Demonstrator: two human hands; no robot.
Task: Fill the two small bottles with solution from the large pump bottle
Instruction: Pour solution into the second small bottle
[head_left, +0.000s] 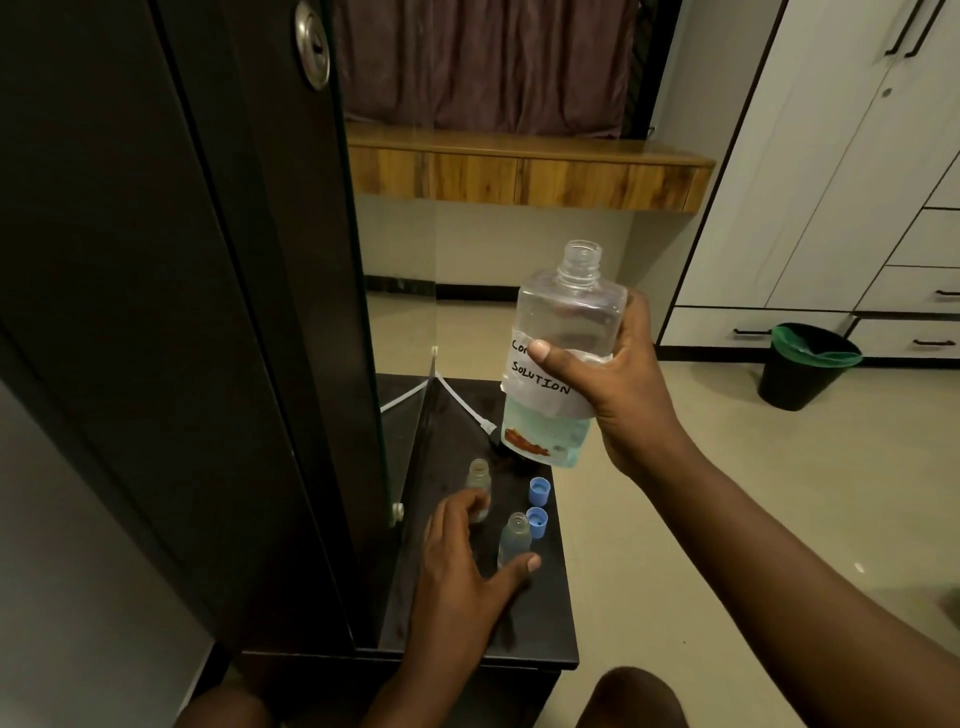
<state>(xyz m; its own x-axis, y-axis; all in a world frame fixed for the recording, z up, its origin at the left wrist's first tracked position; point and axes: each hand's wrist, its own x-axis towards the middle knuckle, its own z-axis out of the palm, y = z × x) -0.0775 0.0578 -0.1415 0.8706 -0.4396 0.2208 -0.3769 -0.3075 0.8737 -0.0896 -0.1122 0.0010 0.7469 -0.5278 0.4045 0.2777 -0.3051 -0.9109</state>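
My right hand (618, 384) grips the large clear bottle (563, 322) around its white label reading "SOLUTION". The bottle is upright above the table, its neck open with no pump on it, and pale blue liquid fills its lower part. Two small clear bottles stand uncapped on the dark table (550, 623): one farther back (479, 480), one nearer (515, 538). My left hand (462, 566) rests low between them with fingers spread; its thumb touches the base of the nearer bottle and its fingertips reach the farther one. Two blue caps (539, 490) (537, 521) lie beside the small bottles.
A mirror panel (405, 291) in a dark frame stands on the table's left. The pump head with its white tube (480, 415) lies on the table behind the large bottle. A black bin with a green liner (808, 364) stands on the floor by white drawers.
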